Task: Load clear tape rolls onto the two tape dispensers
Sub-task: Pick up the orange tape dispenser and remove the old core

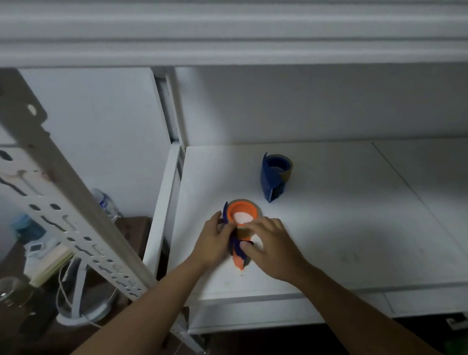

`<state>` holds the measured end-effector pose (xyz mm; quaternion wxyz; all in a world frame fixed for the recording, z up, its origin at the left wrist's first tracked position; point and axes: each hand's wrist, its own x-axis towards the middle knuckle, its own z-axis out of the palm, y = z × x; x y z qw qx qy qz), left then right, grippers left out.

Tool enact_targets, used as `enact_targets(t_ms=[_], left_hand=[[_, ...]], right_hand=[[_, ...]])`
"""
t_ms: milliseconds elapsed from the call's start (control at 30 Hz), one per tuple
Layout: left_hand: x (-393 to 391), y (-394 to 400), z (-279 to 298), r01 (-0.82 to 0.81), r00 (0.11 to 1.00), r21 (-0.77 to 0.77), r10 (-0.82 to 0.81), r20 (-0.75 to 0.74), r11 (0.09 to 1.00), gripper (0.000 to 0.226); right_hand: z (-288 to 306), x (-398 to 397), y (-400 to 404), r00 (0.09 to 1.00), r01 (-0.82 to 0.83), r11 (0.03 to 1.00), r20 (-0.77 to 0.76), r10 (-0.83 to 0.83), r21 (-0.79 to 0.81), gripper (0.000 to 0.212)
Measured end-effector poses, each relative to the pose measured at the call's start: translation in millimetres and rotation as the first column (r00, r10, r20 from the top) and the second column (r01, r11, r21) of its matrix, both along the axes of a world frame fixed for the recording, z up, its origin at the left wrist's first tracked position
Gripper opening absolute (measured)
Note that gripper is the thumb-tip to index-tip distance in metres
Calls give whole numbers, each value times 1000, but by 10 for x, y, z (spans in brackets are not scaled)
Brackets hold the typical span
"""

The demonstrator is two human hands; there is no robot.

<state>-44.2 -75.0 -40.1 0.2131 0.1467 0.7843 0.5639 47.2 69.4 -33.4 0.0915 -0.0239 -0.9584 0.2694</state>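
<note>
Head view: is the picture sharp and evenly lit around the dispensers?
Head view: soft all over; the orange dispenser core is glary and washed out, the left hand and right hand slightly blurred; the blue dispenser reads clearly; the lower left is dim; the shelf edges bow.

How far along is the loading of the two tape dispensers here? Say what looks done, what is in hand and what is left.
Looks done: the blue dispenser stands alone on the shelf, a roll on it. In hand: left hand and right hand work on the orange dispenser, roll around its hub. Left: finishing this one, probably threading the tape.
</note>
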Motion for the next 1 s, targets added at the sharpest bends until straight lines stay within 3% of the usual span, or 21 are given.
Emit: enact_targets(t_ms=[100, 200, 300, 367, 433, 500, 567, 633, 767, 900, 1000], left_hand=[[-11, -11, -57, 35, 999, 8, -35, 23, 999, 35], [41, 24, 11, 22, 999, -57, -24, -35, 998, 31], [152, 77, 53, -24, 992, -97, 12, -123, 995, 28], [224, 91, 39, -49, 988, -93, 34, -150, 994, 30], [275, 99, 38, -57, 987, -90, 43, -153, 994, 32], [313, 123, 59, -67, 992, -42, 62, -113, 997, 25], [335, 157, 100, -71, 996, -5, 71, -60, 997, 31], [321, 186, 92, -57, 998, 47, 56, 14, 997, 31], [336, 200, 187, -129, 956, 141, 85, 281, 982, 29], [319, 188, 219, -194, 946, 170, 138, 294, 966, 36], [222, 169, 256, -346, 905, 220, 262, 334, 912, 42]], right_hand=[[-61, -101, 152, 978, 180, 982, 119, -173, -48, 51], [-127, -177, 194, 955, 137, 988, 274, -112, -73, 56], [-183, -197, 154, 965, 185, 952, 230, -129, -242, 55], [-178, -181, 157, 949, 310, 836, 197, -245, -454, 49], [-154, -160, 192, 907, 420, 670, 291, -303, -612, 51], [-157, -149, 243, 878, 478, 543, 378, -293, -690, 54], [-111, -151, 260, 889, 458, 481, 374, -264, -748, 46], [-47, -144, 259, 908, 417, 478, 337, -248, -773, 41], [25, -77, 275, 942, 335, 520, 290, -170, -785, 54], [120, -40, 308, 963, 263, 671, 234, -136, -693, 48], [161, -11, 338, 961, 277, 682, 202, -190, -677, 35]])
